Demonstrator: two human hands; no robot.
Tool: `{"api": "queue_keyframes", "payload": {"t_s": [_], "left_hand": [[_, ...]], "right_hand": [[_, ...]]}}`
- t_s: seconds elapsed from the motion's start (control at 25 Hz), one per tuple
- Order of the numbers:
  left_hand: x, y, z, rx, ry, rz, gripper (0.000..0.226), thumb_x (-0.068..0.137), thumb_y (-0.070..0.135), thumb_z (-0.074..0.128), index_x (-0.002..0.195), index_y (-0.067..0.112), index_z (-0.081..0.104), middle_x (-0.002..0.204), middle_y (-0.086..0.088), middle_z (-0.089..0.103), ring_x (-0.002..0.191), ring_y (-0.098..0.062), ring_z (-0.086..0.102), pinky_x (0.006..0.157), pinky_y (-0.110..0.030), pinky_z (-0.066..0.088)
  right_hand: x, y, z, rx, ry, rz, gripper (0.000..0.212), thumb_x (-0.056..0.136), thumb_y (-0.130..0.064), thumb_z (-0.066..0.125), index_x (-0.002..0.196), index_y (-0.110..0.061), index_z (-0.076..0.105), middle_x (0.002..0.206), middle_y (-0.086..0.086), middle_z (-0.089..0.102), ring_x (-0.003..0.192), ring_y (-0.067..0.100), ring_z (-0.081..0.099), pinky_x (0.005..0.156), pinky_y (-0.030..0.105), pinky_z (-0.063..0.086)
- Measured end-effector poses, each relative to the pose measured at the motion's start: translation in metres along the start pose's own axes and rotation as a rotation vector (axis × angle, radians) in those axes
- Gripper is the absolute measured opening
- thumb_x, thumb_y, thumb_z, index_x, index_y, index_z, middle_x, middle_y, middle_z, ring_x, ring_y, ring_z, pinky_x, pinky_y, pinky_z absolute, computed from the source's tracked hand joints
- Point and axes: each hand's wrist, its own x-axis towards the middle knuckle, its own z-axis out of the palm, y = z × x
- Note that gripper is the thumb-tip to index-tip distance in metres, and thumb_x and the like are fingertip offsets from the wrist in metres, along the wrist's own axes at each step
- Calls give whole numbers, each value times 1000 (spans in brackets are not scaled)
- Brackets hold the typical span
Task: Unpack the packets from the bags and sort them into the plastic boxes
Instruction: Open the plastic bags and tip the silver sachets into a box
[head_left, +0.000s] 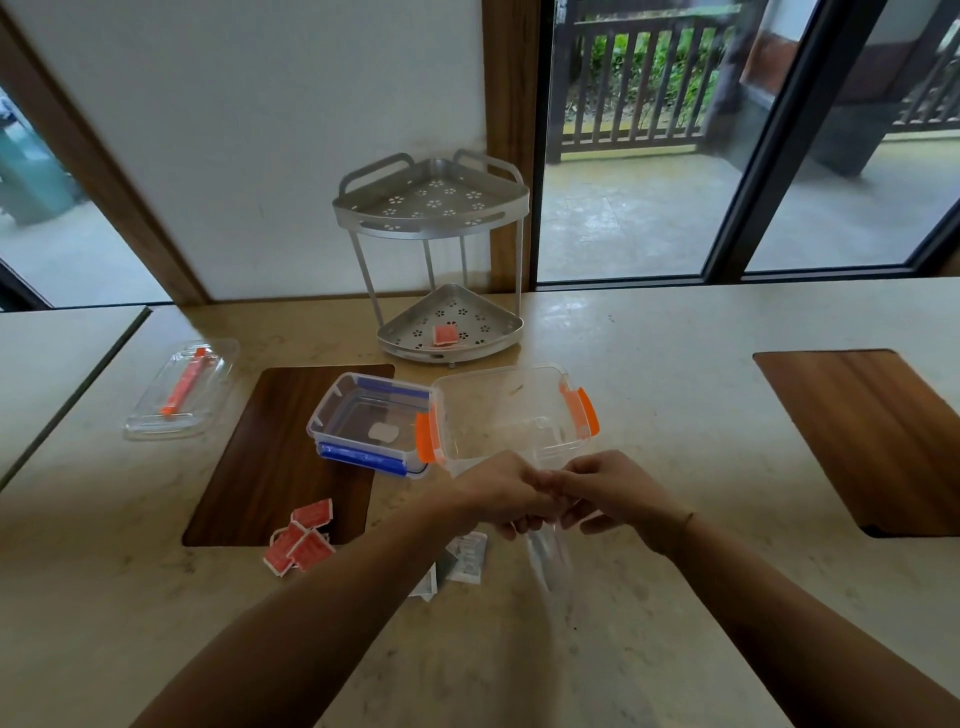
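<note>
My left hand (501, 493) and my right hand (605, 491) meet in front of me, both gripping the top of a clear plastic bag (545, 564) that hangs blurred below them. Under my left wrist lie white packets (467, 556) on the counter. A pile of red packets (301, 540) sits to the left, at the edge of a dark wood inlay. Beyond my hands stand two open clear boxes: one with blue clips (371, 421) holding a single white packet, and one with orange clips (511, 410), which looks to hold nothing.
A two-tier metal corner rack (441, 260) stands at the back against the wall, with one red packet (445, 334) on its lower shelf. A clear lid with an orange strip (182, 389) lies at the left. Another wood inlay (862, 436) is at the right.
</note>
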Motion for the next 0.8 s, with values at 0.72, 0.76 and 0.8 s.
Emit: {"api": "queue_keyframes", "payload": {"t_s": [0.72,0.76,0.8], "left_hand": [[14,-16,-16,-128,-124,74,19,94,28,58,81,19,68,74,1,65,68,-10,62,63,-25,50],[14,-15,-16,-82,-100,93,19,93,26,58,80,18,68,73,1,65,66,-10,62,61,-24,49],[15,-14,-15,-27,-72,113,18,92,25,59,79,17,68,72,0,65,65,-10,61,61,-24,48]], "right_hand": [[10,-4,-6,-277,16,-78,16,90,-23,60,81,-12,68,70,0,64,59,8,57,53,17,46],[11,-6,-5,-312,22,-107,16,90,-22,61,78,-14,68,68,-1,63,58,7,56,54,16,45],[12,-7,-4,-350,26,-131,17,89,-22,61,73,-16,66,66,-2,62,58,7,56,57,16,45]]}}
